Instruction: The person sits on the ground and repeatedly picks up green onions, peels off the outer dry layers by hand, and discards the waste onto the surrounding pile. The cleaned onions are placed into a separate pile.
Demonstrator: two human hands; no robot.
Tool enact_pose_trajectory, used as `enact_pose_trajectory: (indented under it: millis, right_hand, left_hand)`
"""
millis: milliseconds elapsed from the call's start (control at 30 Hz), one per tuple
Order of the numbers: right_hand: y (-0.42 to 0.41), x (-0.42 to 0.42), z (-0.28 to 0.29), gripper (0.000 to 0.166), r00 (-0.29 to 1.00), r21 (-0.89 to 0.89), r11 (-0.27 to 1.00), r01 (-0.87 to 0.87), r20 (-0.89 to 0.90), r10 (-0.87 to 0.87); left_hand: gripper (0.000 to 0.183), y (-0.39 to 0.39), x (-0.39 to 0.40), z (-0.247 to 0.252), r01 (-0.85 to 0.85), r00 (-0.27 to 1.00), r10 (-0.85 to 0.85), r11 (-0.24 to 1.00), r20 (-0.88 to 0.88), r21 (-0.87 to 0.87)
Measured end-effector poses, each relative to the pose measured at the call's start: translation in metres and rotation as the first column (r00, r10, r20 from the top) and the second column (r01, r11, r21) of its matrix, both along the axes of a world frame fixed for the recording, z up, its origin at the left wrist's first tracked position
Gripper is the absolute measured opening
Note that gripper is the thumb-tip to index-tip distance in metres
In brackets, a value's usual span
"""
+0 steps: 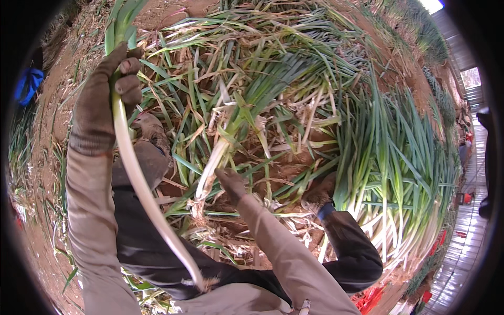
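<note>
My left hand [114, 86], in a brown knit glove, is raised at the upper left and closed around a long green onion [136, 169]. Its green leaves stick up above the fist, and its white stem curves down to the roots near my lap. My right hand [232, 183], also gloved, reaches down at the centre, beside the white stems of a small bunch of green onions [214, 163] lying on the ground. Whether its fingers touch that bunch is unclear, and their closure cannot be made out.
A large pile of green onions [382, 165] lies to the right. Loose leaves and peeled scraps [197, 94] cover the soil ahead, between my shoes. Red material [370, 299] shows at the lower right, and a blue bag or cloth [29, 86] at the far left.
</note>
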State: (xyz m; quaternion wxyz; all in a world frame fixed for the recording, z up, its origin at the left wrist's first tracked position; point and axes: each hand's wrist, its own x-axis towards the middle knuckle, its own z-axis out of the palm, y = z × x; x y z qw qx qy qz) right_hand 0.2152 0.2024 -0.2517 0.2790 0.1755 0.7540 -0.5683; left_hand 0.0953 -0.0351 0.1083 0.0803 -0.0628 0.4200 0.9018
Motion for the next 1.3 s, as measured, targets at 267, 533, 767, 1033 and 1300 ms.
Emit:
enact_pose_trajectory:
  millis: [267,533,767,1033,1300]
  right_hand:
    - [-0.046,-0.035,-0.025,0.055,0.971,0.292,0.926,-0.239,0.043,0.237]
    - [0.121,0.036,-0.063,0.031,0.932,0.015,0.932,0.363,-0.021,-0.363]
    - [0.152,0.037,0.097,0.043,0.726,-0.156,0.762,0.628,-0.235,-0.646]
    - [0.200,0.034,0.077,0.042,0.847,0.341,0.826,0.450,-0.456,-0.273]
    - [0.145,0.038,0.240,0.037,0.799,-0.231,0.894,0.384,-0.402,-0.447]
  left_hand:
    - [0.035,0.025,0.018,0.008,-0.002,0.999,0.008,0.993,0.048,-0.117]
    - [0.032,0.061,0.020,0.012,-0.017,0.996,0.036,0.976,0.083,-0.216]
    - [0.024,0.085,0.022,-0.016,0.031,0.999,-0.021,0.969,0.043,-0.247]
    - [0.021,0.149,0.002,-0.030,-0.115,0.991,0.091,0.951,-0.096,-0.287]
    - [0.024,0.159,-0.001,-0.044,-0.059,0.998,0.058,0.973,-0.010,-0.224]
